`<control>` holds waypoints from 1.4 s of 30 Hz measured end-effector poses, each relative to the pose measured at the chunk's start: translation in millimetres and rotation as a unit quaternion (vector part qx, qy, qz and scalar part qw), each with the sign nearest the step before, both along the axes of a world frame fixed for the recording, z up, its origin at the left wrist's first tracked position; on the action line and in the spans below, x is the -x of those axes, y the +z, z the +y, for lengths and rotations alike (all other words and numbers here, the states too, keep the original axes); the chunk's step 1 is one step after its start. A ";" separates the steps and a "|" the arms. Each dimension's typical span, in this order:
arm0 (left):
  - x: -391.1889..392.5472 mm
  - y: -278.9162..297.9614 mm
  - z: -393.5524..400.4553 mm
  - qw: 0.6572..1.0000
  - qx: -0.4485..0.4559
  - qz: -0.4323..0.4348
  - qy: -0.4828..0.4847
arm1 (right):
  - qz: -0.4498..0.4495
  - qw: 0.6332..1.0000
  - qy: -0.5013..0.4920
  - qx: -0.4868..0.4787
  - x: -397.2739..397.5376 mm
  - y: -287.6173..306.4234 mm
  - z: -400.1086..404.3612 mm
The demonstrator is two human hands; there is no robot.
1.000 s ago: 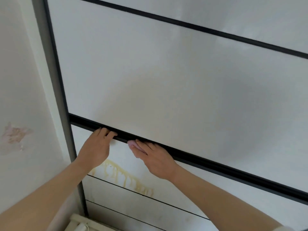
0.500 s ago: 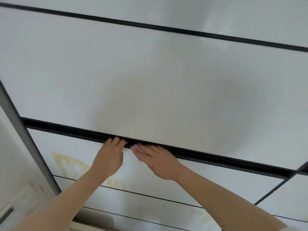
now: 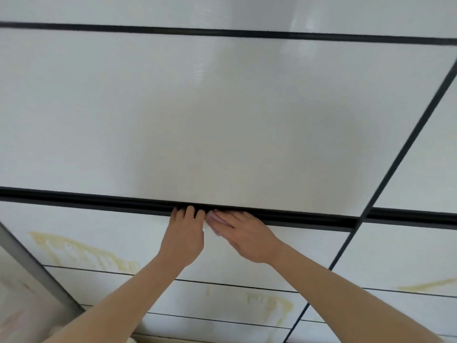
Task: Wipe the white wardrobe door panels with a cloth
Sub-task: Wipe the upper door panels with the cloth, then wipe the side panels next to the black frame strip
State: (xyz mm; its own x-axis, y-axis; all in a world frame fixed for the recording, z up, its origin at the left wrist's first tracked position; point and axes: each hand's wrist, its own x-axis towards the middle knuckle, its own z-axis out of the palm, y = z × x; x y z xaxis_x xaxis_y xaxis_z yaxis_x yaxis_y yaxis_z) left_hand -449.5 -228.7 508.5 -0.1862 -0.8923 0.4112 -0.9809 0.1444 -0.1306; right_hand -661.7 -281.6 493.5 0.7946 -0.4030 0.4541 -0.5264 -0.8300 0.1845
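The cloth (image 3: 214, 222), a pink wad, sits pinned under the right hand's (image 3: 243, 235) flat fingers against the black rail (image 3: 99, 200) between white panels (image 3: 222, 125), left hand (image 3: 184, 237) hooking the rail, next likely a sideways drag.

Both arms bare, reaching up & fwd from bottom of frame, converging toward centre w/ hands nearly touching. Left hand (image 3: 184, 237) seen from the back, wrist about straight, fingers (image 3: 190, 211) bent over at the tips so the ends are hidden, thumb not clearly visible. Right hand (image 3: 243, 235) lies flat, back to camera, angled up-left, fingers (image 3: 223, 219) straight & close together pressing down, wrist bent slightly; forearm runs off to lower right, left forearm to lower left.
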 end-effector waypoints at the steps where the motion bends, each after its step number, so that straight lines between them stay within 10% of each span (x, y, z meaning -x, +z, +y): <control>1: 1.2 -0.4 0.3 1.000 -0.001 -0.021 0.007 | -0.001 1.000 -0.001 -0.002 20.1 2.9 1.6; 11: 12.6 1.6 -0.7 0.995 0.017 -0.086 0.038 | -0.005 0.991 -0.130 0.004 219.8 -3.9 16.9; 15: 22.5 4.7 4.7 0.994 0.029 -0.087 0.055 | -0.112 0.966 -0.188 -0.136 239.6 9.2 37.3; 20: 61.1 26.9 11.9 0.995 -0.037 -0.036 0.089 | -0.567 0.683 -0.082 -0.453 202.0 44.5 76.3; 24: 126.8 67.9 19.0 0.978 -0.151 0.146 0.005 | -0.657 0.462 -0.050 -0.593 177.0 45.1 89.3; 29: 172.6 88.7 20.0 0.838 -0.325 0.431 -0.086 | -0.710 0.285 -0.039 -0.643 145.1 51.3 102.1; 34: 178.8 84.4 29.5 0.740 -0.356 0.562 -0.094 | -0.709 0.268 0.003 -0.653 128.8 53.4 114.4; 42: 167.9 88.9 32.4 0.803 -0.287 0.509 -0.118 | -0.687 0.492 -0.177 -0.505 139.8 27.7 121.8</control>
